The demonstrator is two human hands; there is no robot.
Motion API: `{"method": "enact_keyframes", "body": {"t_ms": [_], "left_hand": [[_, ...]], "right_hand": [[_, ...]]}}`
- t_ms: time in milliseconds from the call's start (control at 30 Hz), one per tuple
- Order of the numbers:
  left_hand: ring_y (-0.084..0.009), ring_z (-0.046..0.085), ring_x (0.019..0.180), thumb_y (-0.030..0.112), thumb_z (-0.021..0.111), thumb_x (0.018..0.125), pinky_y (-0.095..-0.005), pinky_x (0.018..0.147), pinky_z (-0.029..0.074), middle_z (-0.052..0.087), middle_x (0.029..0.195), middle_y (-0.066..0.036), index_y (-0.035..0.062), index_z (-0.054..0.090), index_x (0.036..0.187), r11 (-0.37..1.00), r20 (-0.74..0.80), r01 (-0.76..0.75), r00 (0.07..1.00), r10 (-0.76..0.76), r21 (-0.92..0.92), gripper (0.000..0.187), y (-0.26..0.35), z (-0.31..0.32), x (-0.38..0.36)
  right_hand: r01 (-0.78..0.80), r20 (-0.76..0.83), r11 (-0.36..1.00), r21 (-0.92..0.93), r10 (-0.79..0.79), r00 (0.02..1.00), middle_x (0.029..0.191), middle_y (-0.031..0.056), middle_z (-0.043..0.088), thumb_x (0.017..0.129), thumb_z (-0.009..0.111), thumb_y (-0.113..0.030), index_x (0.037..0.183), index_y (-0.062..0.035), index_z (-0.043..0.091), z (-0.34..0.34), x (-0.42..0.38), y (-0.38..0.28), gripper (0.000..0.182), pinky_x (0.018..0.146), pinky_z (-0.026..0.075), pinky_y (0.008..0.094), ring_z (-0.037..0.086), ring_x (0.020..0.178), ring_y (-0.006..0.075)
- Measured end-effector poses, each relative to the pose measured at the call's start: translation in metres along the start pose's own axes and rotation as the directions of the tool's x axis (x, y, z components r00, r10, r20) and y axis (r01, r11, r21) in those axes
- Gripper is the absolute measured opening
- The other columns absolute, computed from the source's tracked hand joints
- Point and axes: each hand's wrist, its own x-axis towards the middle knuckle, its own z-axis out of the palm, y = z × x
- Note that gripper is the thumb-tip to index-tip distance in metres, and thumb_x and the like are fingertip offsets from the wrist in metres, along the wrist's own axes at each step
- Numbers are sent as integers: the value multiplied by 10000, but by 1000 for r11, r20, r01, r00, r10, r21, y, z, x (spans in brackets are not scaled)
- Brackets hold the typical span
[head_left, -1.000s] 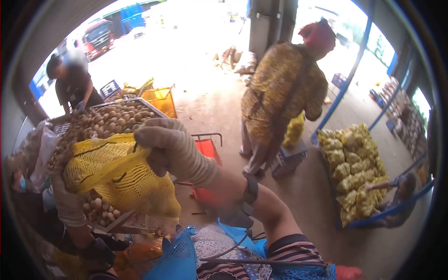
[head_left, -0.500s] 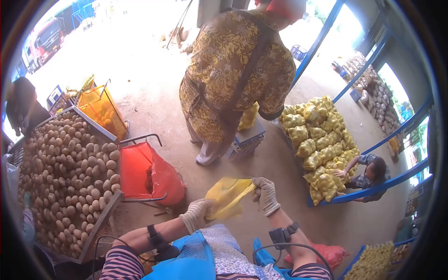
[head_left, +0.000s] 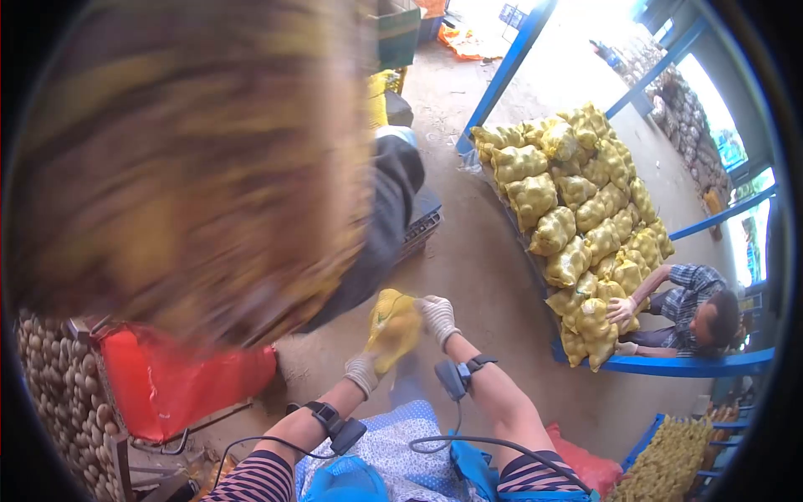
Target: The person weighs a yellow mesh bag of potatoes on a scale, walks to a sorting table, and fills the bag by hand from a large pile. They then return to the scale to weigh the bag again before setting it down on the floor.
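Note:
A yellow mesh bag (head_left: 391, 322) hangs in front of me between my two gloved hands. Something brownish shows through its mesh, too blurred to name. My left hand (head_left: 364, 373), in a striped knit glove, is closed on the bag's lower left side. At the bag's upper right edge, my right hand (head_left: 437, 319) is closed with its fingertips on the mesh; the exact grip is partly hidden. Dark devices with cables are strapped to both wrists.
A co-worker in a patterned top (head_left: 192, 167) blurs close by at left. Filled yellow bags (head_left: 577, 226) are stacked at right, another person's gloved hand (head_left: 621, 310) on them. A red sack (head_left: 180, 381), loose potatoes (head_left: 63, 402) and a blue rail (head_left: 686, 366) are around.
The co-worker in the patterned top has come much nearer on the left, covering much of the view. My view has shifted right. Both hands still hold the yellow bag, which now hangs more upright.

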Motion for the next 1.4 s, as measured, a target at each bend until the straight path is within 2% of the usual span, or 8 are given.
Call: {"method": "enact_keyframes", "body": {"t_ms": [300, 367, 467, 567, 700, 833, 1133, 1400], "left_hand": [[-335, 624, 989, 164, 436, 906, -471, 790, 557, 621, 1079, -158, 62, 475, 1252, 981, -68, -30, 998, 17, -191, 362, 55, 32, 196], [-200, 571, 498, 159, 386, 932, -310, 446, 517, 595, 749, -95, 97, 520, 1085, 989, 208, 53, 978, -23, -136, 213, 74, -17, 286], [-220, 531, 477, 163, 459, 909, -351, 424, 457, 585, 782, -96, 92, 521, 1042, 991, -346, -130, 932, 110, -37, 163, 69, 63, 236], [-270, 569, 798, 224, 461, 916, -514, 772, 473, 584, 894, -95, 96, 512, 1072, 994, -275, -71, 957, 90, 80, 209, 64, 70, 167], [-265, 567, 769, 167, 569, 841, -437, 770, 485, 573, 798, -81, 96, 588, 997, 885, -218, -185, 929, 299, 426, 172, 36, 35, 53], [-270, 627, 960, 244, 633, 824, -339, 848, 487, 655, 1085, -146, 40, 606, 1157, 305, 97, -326, 809, 580, 895, 392, -13, -58, -55], [-127, 570, 601, 206, 607, 794, -286, 466, 452, 631, 806, -28, 92, 618, 1083, 873, -487, -480, 745, 456, 83, 311, -213, -405, -298], [-132, 545, 516, 163, 591, 856, -284, 420, 432, 602, 713, -38, 98, 591, 995, 412, -906, -844, 414, 89, -345, 154, -416, -661, -428]], "right_hand": [[-4, 236, 999, -52, 16, 972, 621, 23, 574, 869, 588, -181, 881, -35, 620, 7, 144, 14, 150, 488, 435, 282, 522, 507, 118], [-55, 321, 998, 11, 49, 946, 671, 14, 576, 883, 573, -181, 922, -46, 611, -5, 123, 23, 146, 568, 446, 272, 533, 596, 104], [-127, 326, 974, -189, 185, 927, 707, 32, 590, 870, 581, -157, 965, -44, 623, -29, 63, 19, 153, 654, 483, 296, 581, 686, 136], [-65, 416, 951, -302, 192, 889, 735, 70, 621, 861, 560, -171, 967, -46, 636, -53, 11, 65, 181, 667, 500, 306, 610, 696, 174], [-231, 437, 836, -497, 472, 766, 774, 92, 647, 871, 557, -216, 999, -48, 637, -46, -88, 44, 226, 618, 513, 294, 633, 675, 175], [-131, 603, 871, -474, 429, 672, 750, 82, 639, 869, 590, -236, 1015, -26, 621, -23, -160, 46, 258, 563, 511, 280, 629, 643, 168], [287, 763, 745, -602, 432, 480, 689, 96, 624, 819, 620, -179, 980, -23, 558, 98, -305, 94, 233, 517, 561, 354, 631, 559, 224], [504, 687, 526, -686, 697, 207, 757, 125, 624, 868, 574, -89, 1020, 32, 577, 219, -554, 109, 195, 541, 525, 304, 646, 645, 259]]}}
